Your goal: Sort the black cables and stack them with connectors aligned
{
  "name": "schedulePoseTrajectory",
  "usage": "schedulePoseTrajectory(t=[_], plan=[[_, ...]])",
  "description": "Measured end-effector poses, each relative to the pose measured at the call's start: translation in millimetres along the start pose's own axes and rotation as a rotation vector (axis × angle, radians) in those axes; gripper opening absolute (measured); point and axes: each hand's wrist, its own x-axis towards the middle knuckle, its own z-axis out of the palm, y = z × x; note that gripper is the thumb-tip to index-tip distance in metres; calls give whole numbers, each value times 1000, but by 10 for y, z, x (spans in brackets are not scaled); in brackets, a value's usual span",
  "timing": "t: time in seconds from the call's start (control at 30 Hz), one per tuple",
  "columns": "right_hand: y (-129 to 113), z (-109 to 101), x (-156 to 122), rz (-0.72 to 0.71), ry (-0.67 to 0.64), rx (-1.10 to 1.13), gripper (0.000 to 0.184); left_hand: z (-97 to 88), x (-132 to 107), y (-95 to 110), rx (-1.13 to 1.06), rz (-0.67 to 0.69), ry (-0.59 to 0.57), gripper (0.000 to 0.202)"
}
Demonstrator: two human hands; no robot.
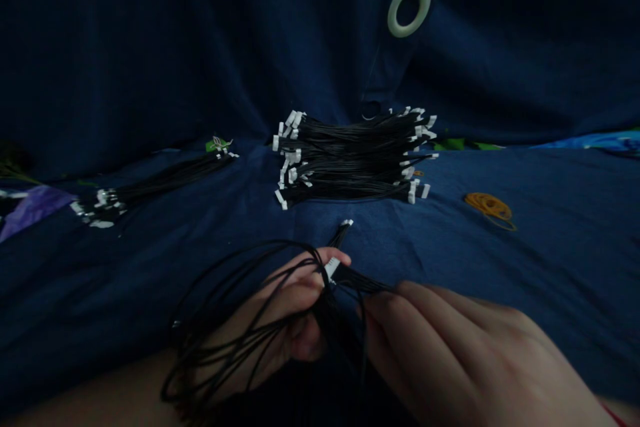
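Observation:
Between thumb and fingers, my left hand (pixel 290 300) pinches a black wire harness at its white connector (pixel 331 269). Loose black wires (pixel 235 340) from it loop back over my left hand and wrist. A short wire end with a small white plug (pixel 347 222) sticks out beyond the fingertips. My right hand (pixel 445 340) is closed around the black wires (pixel 365 280) just right of the connector; its fingertips are mostly hidden behind the knuckles. Beyond both hands lies a stack of bundled black wire harnesses (pixel 350 157) with white connectors at both ends.
Another bundle of black wires (pixel 160 183) lies at the left. Orange rubber bands (pixel 487 207) rest on the blue cloth (pixel 560 233) at the right. A dark blue curtain (pixel 200 40) with a pale ring (pixel 409 8) hangs behind. Purple fabric (pixel 37 210) shows at the left edge.

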Motion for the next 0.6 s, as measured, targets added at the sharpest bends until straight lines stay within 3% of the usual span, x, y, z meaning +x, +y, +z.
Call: schedulePoseTrajectory(t=[0.27, 0.43, 0.6], plan=[[18, -31, -8, -12, -40, -14, 20, -8, 15, -15, -9, -19, -13, 42], [15, -26, 7, 0, -47, -40, 22, 39, 0, 79, -23, -26, -51, 30], [22, -33, -15, -6, -53, -40, 22, 91, -21, 161, -26, -47, -68, 30]])
